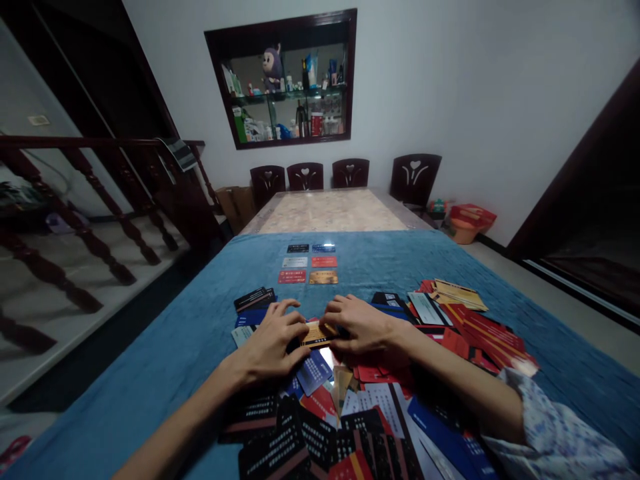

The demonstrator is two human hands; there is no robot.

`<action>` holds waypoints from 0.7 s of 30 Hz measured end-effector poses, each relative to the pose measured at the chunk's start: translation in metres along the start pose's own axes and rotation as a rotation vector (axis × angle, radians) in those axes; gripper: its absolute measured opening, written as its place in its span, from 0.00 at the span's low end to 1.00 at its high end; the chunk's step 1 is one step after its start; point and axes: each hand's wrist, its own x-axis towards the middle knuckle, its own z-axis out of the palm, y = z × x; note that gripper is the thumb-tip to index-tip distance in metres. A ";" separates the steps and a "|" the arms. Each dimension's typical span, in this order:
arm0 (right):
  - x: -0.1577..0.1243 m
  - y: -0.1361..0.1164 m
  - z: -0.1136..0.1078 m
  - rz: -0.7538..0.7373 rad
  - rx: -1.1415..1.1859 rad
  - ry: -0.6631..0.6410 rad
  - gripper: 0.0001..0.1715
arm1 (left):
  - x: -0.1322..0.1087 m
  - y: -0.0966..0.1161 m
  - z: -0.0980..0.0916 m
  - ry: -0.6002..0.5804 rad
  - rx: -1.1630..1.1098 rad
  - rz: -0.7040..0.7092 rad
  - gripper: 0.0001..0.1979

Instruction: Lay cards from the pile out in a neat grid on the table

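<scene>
A gold card is held right between the two hands. Its left end is gripped by the bent fingers and thumb of the left hand, and its right end is gripped by the right hand, so that end is partly hidden. Below both hands, a messy pile of cards is spread on the blue cloth. Black cards are seen just beyond the left hand, and red cards are heaped to the right of the right hand. Six cards are set in two neat columns farther ahead of both hands.
</scene>
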 end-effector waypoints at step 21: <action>0.004 0.008 0.002 0.032 0.093 0.168 0.13 | 0.005 -0.029 0.006 0.271 -0.161 -0.024 0.12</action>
